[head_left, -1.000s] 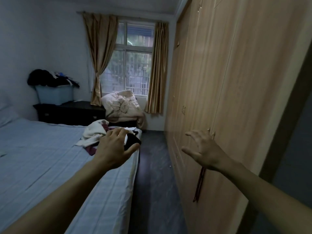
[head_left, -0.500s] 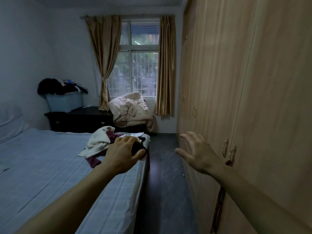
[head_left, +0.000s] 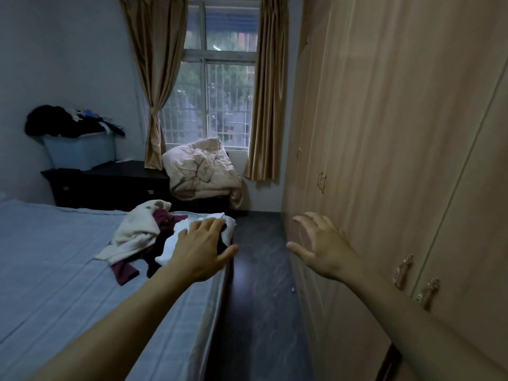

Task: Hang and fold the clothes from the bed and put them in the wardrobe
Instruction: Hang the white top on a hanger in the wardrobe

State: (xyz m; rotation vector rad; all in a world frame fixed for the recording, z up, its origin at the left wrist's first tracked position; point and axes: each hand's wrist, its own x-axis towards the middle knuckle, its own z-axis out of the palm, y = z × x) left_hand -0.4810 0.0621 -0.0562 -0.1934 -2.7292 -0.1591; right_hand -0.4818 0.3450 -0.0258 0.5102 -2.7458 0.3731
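**Reaching for the pile at the bed's far corner**

Dim daylight from the barred window (head_left: 220, 86) falls on a narrow bedroom: a bed with a pale blue sheet (head_left: 55, 270) along one side, a tall light-wood wardrobe (head_left: 398, 133) with all doors closed along the other, dark floor between. The heap of crumpled clothes (head_left: 148, 235) – cream, maroon, white and black pieces – lies at the bed's far corner, by the edge nearest the wardrobe.

Both arms are stretched forward. The left hand (head_left: 200, 248) hovers in front of the heap, palm down, fingers relaxed and thumb out, holding nothing; whether it touches the cloth cannot be told. The right hand (head_left: 321, 243) hangs over the floor beside the wardrobe doors, fingers spread and lightly curved, empty.

The step in hand looks like picking up a first garment. Best to lift one piece clear of the tangle – the white one on top – rather than drag the whole heap off the edge.
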